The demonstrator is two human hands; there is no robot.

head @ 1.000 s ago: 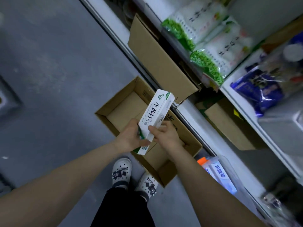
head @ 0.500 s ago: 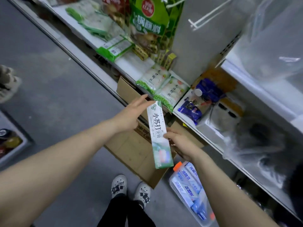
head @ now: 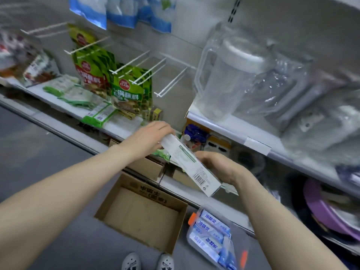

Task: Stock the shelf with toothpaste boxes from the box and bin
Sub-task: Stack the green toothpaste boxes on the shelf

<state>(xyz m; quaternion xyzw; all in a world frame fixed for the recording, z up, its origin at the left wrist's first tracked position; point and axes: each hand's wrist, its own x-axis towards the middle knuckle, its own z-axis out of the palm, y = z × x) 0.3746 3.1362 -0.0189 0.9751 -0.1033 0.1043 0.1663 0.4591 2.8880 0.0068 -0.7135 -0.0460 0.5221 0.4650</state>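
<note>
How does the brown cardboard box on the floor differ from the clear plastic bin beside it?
The brown cardboard box is opaque and looks empty; the clear plastic bin is see-through and holds blue-and-white toothpaste boxes. The cardboard box shows no fittings, while the plastic bin has orange clips. Both stand on the grey floor.

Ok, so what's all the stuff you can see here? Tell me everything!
toothpaste box: one, white and green, held in both hands
cardboard box: one, brown, open on the floor
bin: one, clear with orange clips, on the floor right of the cardboard box
toothpaste packs: several, blue and white, in the bin
sauce packets: several, green, hanging at left
pitcher: one, clear, on the upper right shelf
shoes: two, white and black, bottom edge
left hand: one, grips the toothpaste box's far end
right hand: one, grips its near half
</note>
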